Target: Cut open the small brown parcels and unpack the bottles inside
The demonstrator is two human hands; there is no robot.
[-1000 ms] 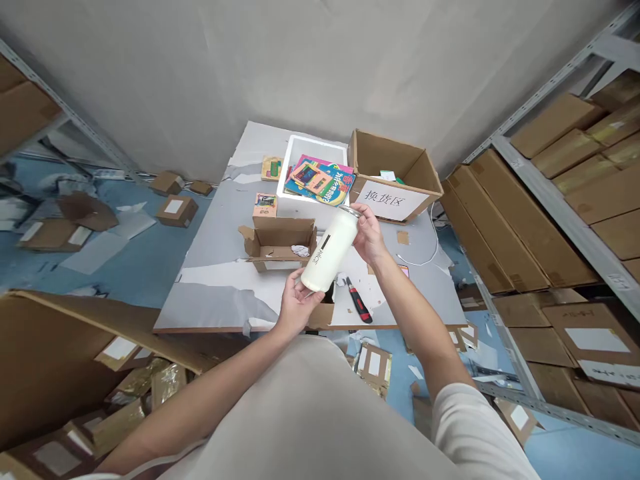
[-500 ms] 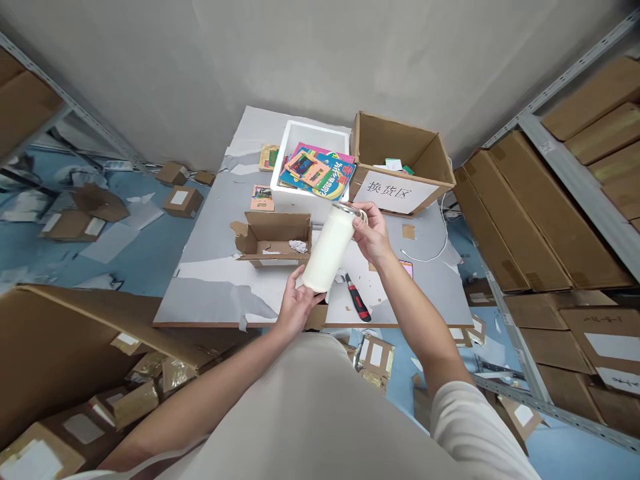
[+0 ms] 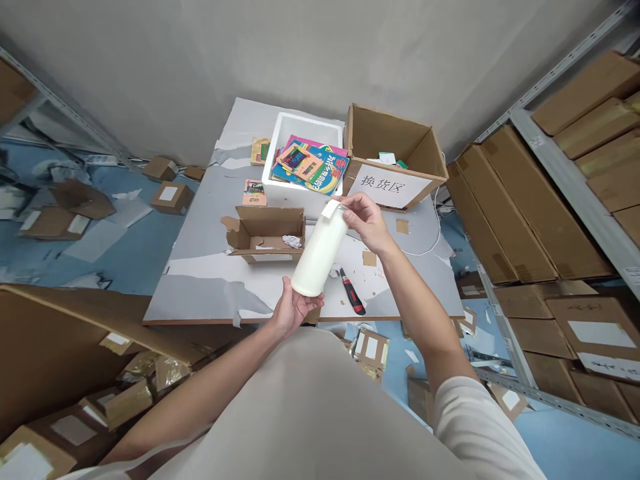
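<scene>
- Bright, even, cool-white light fills the room, seemingly from above.
- Shadows are soft; the tabletop (image 3: 195, 267) carries only faint ones.
- The large carton (image 3: 45, 347) at lower left is dim inside.
- Small glints show on the shiny tape (image 3: 173, 373) of its parcels.
- The shirt front (image 3: 325, 413) reads dull grey, the sleeve (image 3: 490, 427) brighter.
- The cream bottle (image 3: 320, 257) is pale, with gentle shading and little glare.
- Focus is good mid-frame: the utility knife (image 3: 353, 298) and handwritten sign (image 3: 380, 185) look clear.
- Wide-angle stretch tilts the shelf post (image 3: 560, 80); the left-edge litter (image 3: 13, 207) smears.
</scene>
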